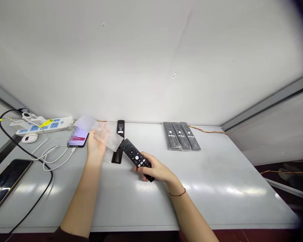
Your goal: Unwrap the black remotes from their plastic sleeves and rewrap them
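Note:
My right hand (158, 168) grips a black remote control (131, 152) by its lower end, buttons facing up and the far end pointing up and left. My left hand (96, 145) holds a clear plastic bag (111, 137), and its fingers show blurrily through the film. The bag's edge meets the tip of the remote; I cannot tell whether the tip is inside it. Under and behind them a second black remote (120, 127) lies with its labelled back upward, partly covered. At the right, three remotes in clear sleeves (181, 136) lie side by side, buttons up.
On the left are a white power strip (63, 123) with plugs, a white mouse (29, 138), a lit phone (78, 138) on a white cable (57, 147), a black cable (51, 178) and a dark phone (8, 183). A wall (151, 67) backs the table (217, 188).

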Available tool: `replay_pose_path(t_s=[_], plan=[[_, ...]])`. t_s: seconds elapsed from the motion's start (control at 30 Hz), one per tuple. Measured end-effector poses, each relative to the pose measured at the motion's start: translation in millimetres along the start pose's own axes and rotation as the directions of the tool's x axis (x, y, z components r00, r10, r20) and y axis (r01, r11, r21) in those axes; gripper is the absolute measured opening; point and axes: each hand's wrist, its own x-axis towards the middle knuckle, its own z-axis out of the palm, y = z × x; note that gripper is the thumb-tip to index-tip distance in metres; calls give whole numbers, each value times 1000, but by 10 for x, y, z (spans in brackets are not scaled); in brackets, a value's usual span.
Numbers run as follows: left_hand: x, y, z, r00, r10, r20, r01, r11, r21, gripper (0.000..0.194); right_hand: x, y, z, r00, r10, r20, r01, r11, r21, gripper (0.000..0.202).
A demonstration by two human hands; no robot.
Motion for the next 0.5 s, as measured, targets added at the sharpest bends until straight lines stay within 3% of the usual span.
replay_pose_path(t_s=[0.13,0.5], plan=[[-21,-26,-7,994,-99,35,103,984,-146,27,0,18,-22,1000,13,-5,-13,999,-51,24],[-26,-69,-28,996,-78,50,86,980,-180,34,-15,-20,-37,996,0,-84,-4,998,-58,30]])
